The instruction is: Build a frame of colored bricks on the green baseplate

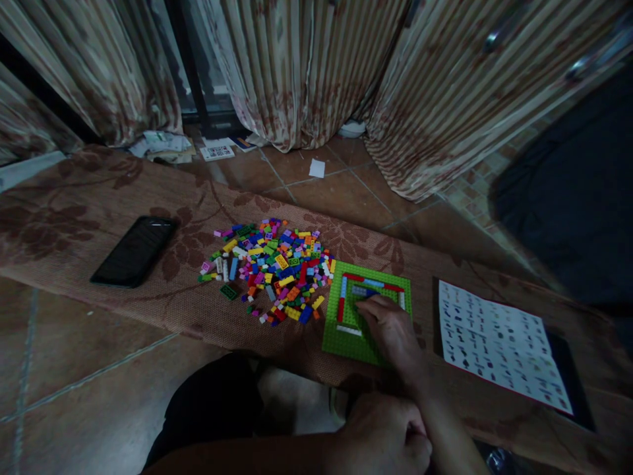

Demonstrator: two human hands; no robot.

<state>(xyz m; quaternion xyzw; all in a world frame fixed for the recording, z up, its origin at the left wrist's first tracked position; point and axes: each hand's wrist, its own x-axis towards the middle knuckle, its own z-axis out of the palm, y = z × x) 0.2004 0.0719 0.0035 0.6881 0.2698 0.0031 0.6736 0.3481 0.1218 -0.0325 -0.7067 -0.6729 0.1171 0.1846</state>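
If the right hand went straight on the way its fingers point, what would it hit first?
Probably the grey brick just past the fingertips of the right hand, inside the brick outline on the green baseplate. The hand's height is unclear, so it might pass over.

Green studded baseplate (336, 344) lying flat, partly under the right hand (394, 324) — red, light blue and white bricks (341, 310) form a rectangular outline, with gray (359, 290) and dark blue bricks (370, 293) inside — right by that hand.

Home interior, floral curtains (297, 79), tiled floor (366, 188)
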